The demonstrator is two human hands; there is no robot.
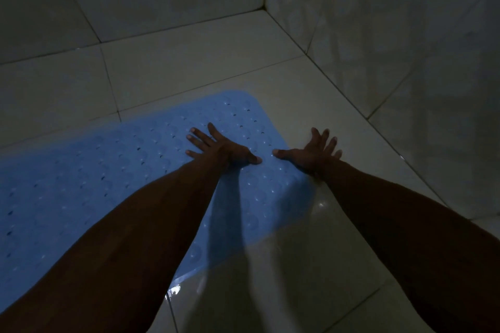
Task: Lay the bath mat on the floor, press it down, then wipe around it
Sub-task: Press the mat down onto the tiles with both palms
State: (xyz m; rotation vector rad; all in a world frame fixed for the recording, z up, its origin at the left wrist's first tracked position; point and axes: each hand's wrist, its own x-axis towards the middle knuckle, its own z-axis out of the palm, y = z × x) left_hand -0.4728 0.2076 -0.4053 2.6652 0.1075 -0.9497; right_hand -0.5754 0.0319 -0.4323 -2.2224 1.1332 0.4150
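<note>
A light blue rubber bath mat (94, 184) with rows of small holes and bumps lies flat on the pale tiled floor, running from the left edge of the view to a rounded far-right corner. My left hand (216, 147) rests palm down on the mat near its right end, fingers spread. My right hand (313, 151) lies palm down across the mat's right edge, thumb on the mat and fingers spread over the tile. Neither hand holds anything.
Glossy pale floor tiles (284, 265) surround the mat, with wet-looking shine near its front edge. Tiled walls (378, 21) meet in a corner at the back right. The room is dim.
</note>
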